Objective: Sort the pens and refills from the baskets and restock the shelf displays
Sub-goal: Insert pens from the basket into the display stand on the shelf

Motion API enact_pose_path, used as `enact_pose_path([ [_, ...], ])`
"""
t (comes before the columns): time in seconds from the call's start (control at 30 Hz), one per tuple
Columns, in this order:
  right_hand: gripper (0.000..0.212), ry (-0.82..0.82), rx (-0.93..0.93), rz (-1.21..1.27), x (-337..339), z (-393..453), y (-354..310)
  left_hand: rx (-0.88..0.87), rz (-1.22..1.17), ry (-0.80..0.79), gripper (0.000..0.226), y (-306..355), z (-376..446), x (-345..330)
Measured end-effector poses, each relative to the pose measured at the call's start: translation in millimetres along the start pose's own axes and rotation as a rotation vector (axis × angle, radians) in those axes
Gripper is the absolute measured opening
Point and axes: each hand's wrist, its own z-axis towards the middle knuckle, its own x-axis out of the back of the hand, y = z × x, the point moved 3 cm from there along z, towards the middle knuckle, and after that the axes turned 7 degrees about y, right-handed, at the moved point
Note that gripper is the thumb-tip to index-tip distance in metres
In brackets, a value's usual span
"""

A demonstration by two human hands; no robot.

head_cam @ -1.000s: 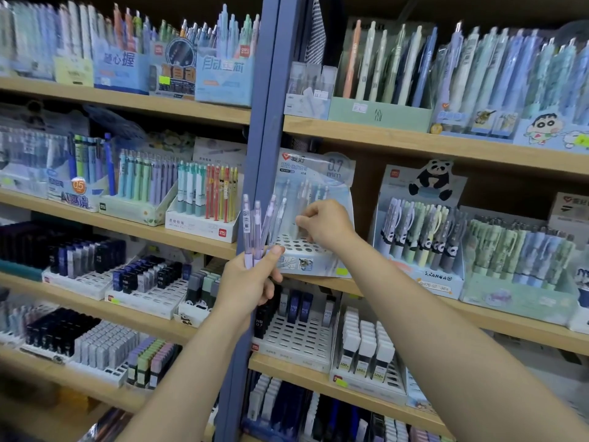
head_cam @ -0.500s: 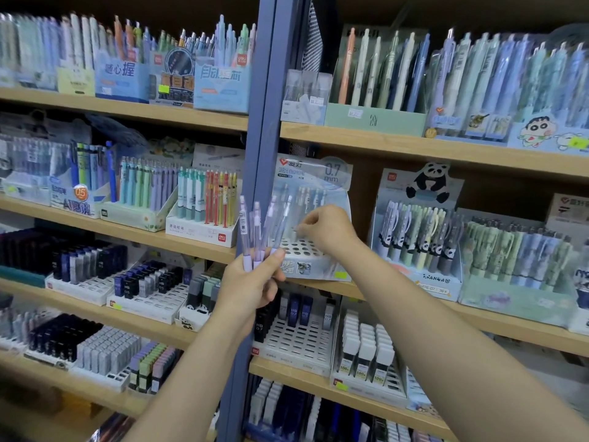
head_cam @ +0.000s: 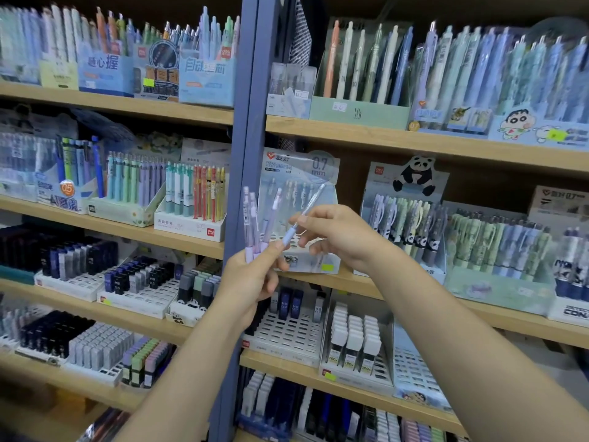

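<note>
My left hand (head_cam: pixel 251 279) grips a small bunch of clear lilac mechanical pencils (head_cam: pixel 255 226) by their lower ends, tips down, in front of the blue shelf post. My right hand (head_cam: pixel 338 234) pinches one more pencil (head_cam: pixel 301 218) of the same kind, tilted up to the right, its lower end still beside the bunch. Right behind both hands stands the 0.7 mm display box (head_cam: pixel 302 193) with a white hole grid, holding a few of these pencils at its back.
The blue upright post (head_cam: pixel 245 129) divides two bays of wooden shelves (head_cam: pixel 414 141). Pen displays fill the upper rows, a panda pen box (head_cam: pixel 408 218) stands to the right, and lead refill trays (head_cam: pixel 287 336) sit on the shelf below my hands.
My right hand came back from the display box grid to the bunch and now pinches a single pencil drawn out from it. The left hand stays nearly in place.
</note>
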Motion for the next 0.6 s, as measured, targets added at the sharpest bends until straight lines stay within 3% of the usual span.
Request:
enact_pose_path([
  [0.1,0.013,0.007,-0.013,0.126,0.1,1.0,3.4,-0.024,0.005,0.007,0.014,0.8,-0.1,2.6],
  [0.27,0.014,0.034,0.006,0.103,-14.5,6.5,6.0,-0.052,0.028,0.064,0.016,2.2,2.5,9.4],
  [0.37,0.022,0.198,0.026,0.090,-13.0,18.4,2.1,-0.050,0.107,0.115,0.024,-0.1,3.2,20.4],
  [0.47,0.014,0.352,0.083,-0.022,-14.3,34.2,-1.9,-0.054,0.169,0.137,0.032,-0.7,2.8,31.8],
  [0.53,0.006,0.389,0.122,-0.105,-20.7,43.7,-1.7,-0.044,0.174,0.128,0.033,-0.7,2.9,35.8],
  [0.6,0.016,0.413,0.157,-0.201,-26.8,53.0,1.0,-0.030,0.165,0.118,0.032,-1.4,4.3,38.4],
])
